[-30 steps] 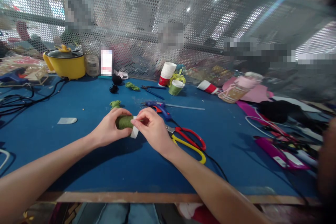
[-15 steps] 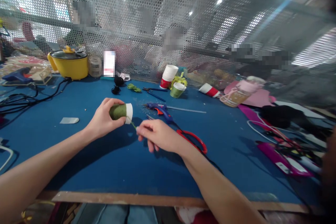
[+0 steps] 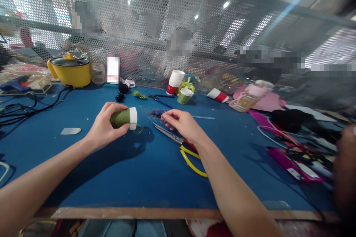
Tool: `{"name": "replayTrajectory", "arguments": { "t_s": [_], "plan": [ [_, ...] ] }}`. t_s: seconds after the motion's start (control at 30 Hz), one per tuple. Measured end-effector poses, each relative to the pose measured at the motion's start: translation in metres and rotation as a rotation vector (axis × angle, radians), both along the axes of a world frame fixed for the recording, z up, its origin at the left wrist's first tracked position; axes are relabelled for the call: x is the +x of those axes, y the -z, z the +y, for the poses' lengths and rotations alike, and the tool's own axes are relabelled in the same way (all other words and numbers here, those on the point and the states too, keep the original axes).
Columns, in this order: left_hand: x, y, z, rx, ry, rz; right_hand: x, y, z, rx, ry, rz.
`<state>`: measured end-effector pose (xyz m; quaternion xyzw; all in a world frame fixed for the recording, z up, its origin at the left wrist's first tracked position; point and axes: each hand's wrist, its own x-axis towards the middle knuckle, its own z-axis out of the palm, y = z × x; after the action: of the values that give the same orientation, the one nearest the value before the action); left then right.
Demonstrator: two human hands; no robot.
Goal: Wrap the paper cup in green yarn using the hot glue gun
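Note:
In my left hand point(image 3: 107, 124) is a white paper cup point(image 3: 133, 118) wrapped in green yarn point(image 3: 119, 118). It lies on its side above the table, rim to the right. A loose yarn end point(image 3: 139, 130) curls below the rim. My right hand point(image 3: 180, 120) is over the blue glue gun point(image 3: 157, 113) and hides most of it. Its fingers are loosely bent, with nothing visible in them; whether they touch the gun is hidden. Just below lie scissors point(image 3: 169, 134) with a yellow handle loop point(image 3: 193, 161) and a red one, partly under my right forearm.
At the back stand a yellow electric pot point(image 3: 75, 73), a glass jar point(image 3: 98, 74), stacked paper cups point(image 3: 175, 81) and a green-wrapped cup point(image 3: 185, 96). Pliers point(image 3: 161, 98) and green yarn point(image 3: 139, 95) lie before them. Cables and a purple case point(image 3: 294, 166) crowd the right. A perforated metal screen point(image 3: 139, 37) rises behind.
My right hand has let go of the yarn end and moved up and right to the glue gun. The yellow scissors loop has come into view. My left hand still holds the cup.

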<state>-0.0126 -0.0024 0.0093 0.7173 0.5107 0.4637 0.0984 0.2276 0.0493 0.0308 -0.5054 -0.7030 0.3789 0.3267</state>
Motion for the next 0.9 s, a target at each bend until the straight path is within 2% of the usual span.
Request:
{"name": "replayTrajectory", "arguments": {
  "t_s": [0.1, 0.23, 0.37, 0.6, 0.7, 0.9],
  "plan": [
    [0.0, -0.004, -0.002, -0.086, 0.019, -0.141, -0.015, 0.011, -0.008, 0.021, -0.184, 0.02],
    [0.004, -0.007, -0.006, -0.223, 0.113, -0.318, -0.041, 0.018, -0.026, -0.114, -0.437, 0.105],
    [0.002, -0.007, -0.005, -0.187, 0.103, -0.382, -0.053, 0.023, -0.034, -0.267, -0.454, 0.186],
    [-0.01, 0.001, 0.007, -0.025, 0.041, -0.454, -0.042, 0.016, -0.037, -0.544, -0.718, -0.2],
    [-0.011, 0.003, 0.008, -0.012, -0.007, -0.43, -0.034, 0.011, -0.034, -0.534, -0.675, -0.195],
    [-0.012, 0.003, 0.01, 0.012, 0.001, -0.475, -0.03, 0.003, -0.014, -0.263, -0.405, -0.146]
  ]
}}
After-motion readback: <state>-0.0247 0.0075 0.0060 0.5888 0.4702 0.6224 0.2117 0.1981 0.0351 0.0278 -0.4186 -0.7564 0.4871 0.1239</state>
